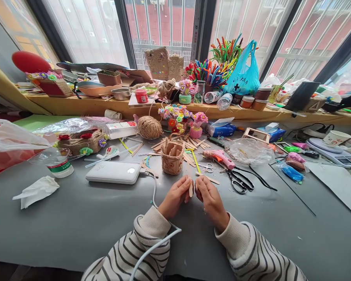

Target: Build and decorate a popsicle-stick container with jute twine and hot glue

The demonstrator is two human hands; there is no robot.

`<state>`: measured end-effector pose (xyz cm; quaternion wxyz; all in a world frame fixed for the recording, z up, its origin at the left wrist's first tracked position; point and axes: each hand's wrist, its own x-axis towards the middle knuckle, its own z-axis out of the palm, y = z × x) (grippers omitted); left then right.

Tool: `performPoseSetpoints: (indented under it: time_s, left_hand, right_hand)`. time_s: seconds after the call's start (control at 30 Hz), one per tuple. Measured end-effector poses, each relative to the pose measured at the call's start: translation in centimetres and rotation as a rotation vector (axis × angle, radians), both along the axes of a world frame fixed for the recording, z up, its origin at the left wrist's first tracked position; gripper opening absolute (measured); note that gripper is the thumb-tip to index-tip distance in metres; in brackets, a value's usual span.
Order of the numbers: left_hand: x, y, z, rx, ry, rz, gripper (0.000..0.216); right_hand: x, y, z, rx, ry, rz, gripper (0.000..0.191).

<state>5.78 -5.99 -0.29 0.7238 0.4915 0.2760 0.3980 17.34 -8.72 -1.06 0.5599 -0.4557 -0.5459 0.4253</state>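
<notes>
My left hand (177,196) is closed on a wooden craft stick (191,189), held upright between thumb and fingers. Close beside it, my right hand (210,197) is closed too, fingertips pinched; whatever lies in them is too small to make out. Just beyond the hands stands a small woven basket (172,158) with several craft sticks inside. Loose wooden sticks (193,142) lie scattered behind it. To the right are small scissors (208,168), a pink glue gun (222,158) and large black-handled scissors (240,182).
A white power bank (113,173) lies at left, its pale cable (155,191) running past my left wrist. Behind are a twine ball (149,127) and crocheted flowers (177,115). A plastic cup (60,164) and crumpled tissue (39,191) sit far left; a kitchen scale (333,152) far right.
</notes>
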Motion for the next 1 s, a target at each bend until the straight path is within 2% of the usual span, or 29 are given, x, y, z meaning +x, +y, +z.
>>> performPoseSetpoints:
  time_s: [0.23,0.3,0.5,0.8,0.87,1.0]
  left_hand:
    - [-0.1,0.0,-0.2,0.078,0.089,0.071,0.037]
    - [0.0,0.0,-0.2,0.087,0.111,0.082,0.037]
    - [0.1,-0.1,-0.1,0.113,0.168,0.094,0.038]
    - [0.1,0.2,-0.5,0.176,0.224,0.075,0.036]
    - [0.1,0.2,-0.5,0.202,0.238,0.079,0.037]
    - [0.1,0.4,-0.5,0.24,0.266,0.072,0.038]
  right_hand:
    - [1.9,-1.1,0.8,-0.037,-0.154,0.293,0.036]
    - [1.9,-1.3,0.9,-0.031,-0.191,0.337,0.036]
    - [1.6,-1.3,1.0,-0.039,-0.233,0.369,0.033]
    - [1.6,-1.3,0.4,-0.065,-0.174,0.362,0.032]
    - [1.6,-1.3,0.3,-0.099,-0.128,0.368,0.032]
    - [1.6,-0.9,0.0,-0.274,0.061,0.392,0.035]
